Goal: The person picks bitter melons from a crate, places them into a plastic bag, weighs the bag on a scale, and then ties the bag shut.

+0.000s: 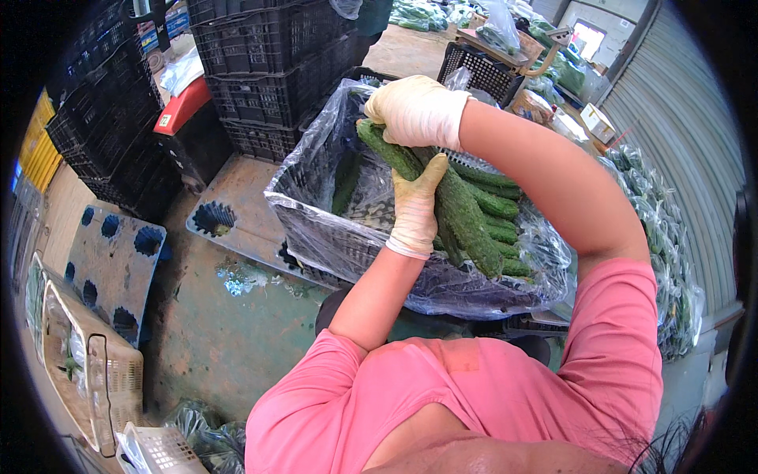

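My left hand (414, 201), in a pale thin glove, grips long bumpy green cucumbers (468, 222) around their middle, with the thumb on top. Above it my right hand (414, 112), gloved too, bends over the upper end of a held cucumber (388, 148); its fingertips are partly hidden. Both hands are over a black crate lined with clear plastic film (331, 237). More cucumbers (497, 204) lie side by side at the crate's right, partly under the held ones. A single dark cucumber (346, 181) rests inside at the left.
Tall stacks of black crates (260, 59) stand beyond the crate to the left, near a red-topped black box (186, 106). Blue pallets (118, 260) lie on the floor. A beige basket (112, 361) sits at lower left. Bagged green vegetables (663, 255) are heaped along the right wall.
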Demonstrator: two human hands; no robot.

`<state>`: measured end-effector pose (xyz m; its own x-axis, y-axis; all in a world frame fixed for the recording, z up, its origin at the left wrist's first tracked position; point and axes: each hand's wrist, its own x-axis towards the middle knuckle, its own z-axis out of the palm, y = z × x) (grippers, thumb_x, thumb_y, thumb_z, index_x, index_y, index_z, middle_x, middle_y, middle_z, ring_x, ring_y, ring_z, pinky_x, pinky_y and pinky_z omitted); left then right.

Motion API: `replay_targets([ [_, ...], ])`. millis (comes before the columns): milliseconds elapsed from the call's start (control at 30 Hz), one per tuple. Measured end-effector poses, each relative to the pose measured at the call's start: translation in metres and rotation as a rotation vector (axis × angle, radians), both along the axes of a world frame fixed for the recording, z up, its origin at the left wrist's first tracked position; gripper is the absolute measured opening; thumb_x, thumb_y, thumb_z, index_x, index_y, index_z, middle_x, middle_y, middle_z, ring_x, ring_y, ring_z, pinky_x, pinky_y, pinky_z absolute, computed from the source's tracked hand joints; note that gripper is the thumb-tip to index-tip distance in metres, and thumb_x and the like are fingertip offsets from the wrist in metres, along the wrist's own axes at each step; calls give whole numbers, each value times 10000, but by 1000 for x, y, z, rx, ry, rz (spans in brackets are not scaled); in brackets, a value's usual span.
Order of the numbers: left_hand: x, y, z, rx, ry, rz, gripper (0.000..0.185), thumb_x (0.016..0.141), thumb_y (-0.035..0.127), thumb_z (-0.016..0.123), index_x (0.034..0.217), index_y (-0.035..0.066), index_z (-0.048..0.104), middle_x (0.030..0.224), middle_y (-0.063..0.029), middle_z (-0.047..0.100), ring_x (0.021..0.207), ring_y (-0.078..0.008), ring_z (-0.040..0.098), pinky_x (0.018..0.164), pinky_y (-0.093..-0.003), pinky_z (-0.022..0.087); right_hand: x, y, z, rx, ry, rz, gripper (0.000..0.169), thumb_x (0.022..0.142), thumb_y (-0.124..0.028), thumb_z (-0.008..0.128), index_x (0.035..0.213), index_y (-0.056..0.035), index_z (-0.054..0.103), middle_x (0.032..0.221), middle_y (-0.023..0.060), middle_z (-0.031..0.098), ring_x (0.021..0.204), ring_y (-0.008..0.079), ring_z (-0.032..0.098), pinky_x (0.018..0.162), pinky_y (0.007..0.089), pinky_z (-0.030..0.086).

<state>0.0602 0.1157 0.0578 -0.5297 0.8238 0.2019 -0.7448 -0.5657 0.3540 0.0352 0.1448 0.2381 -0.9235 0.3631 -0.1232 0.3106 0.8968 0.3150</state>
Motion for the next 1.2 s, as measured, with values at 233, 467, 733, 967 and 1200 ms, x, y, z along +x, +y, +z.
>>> replay_targets([
  [233,-5,-5,5,-2,80,-9,584,824,171,810,1329,78,531,1220,-52,618,1062,-188,610,932,-364,495,-2,13,-23,101,110,310,217,724,-61,690,924,-139,721,900,81,726,886,331,713,730,420,568],
  [467,-15,3,-10,36,-156,-292,508,843,315,801,1244,67,611,1152,-89,686,1045,-252,654,960,-422,516,-13,18,-33,452,503,683,104,787,-102,642,855,-142,710,823,75,699,839,273,722,671,382,585],
  [733,-12,12,-23,-64,-103,-168,447,874,314,777,1229,95,616,1127,-73,671,1024,-246,634,937,-435,521,10,70,-10,-500,403,-253,789,785,-634,735,1229,13,659,1116,189,694,998,280,678,871,379,529],
  [967,-3,17,-19,-109,-19,-31,523,874,243,777,1324,79,569,1260,-68,629,1096,-225,616,974,-434,510,13,60,-53,-388,94,-279,948,683,-557,830,1338,66,545,1256,216,643,1131,287,636,975,363,494],
  [1200,3,11,-13,-57,8,-84,385,891,245,764,1188,37,633,1089,-74,686,956,-213,655,854,-375,556,45,87,-41,-758,204,-346,528,766,-345,796,1157,-12,676,1030,94,719,905,174,661,838,314,517],
])
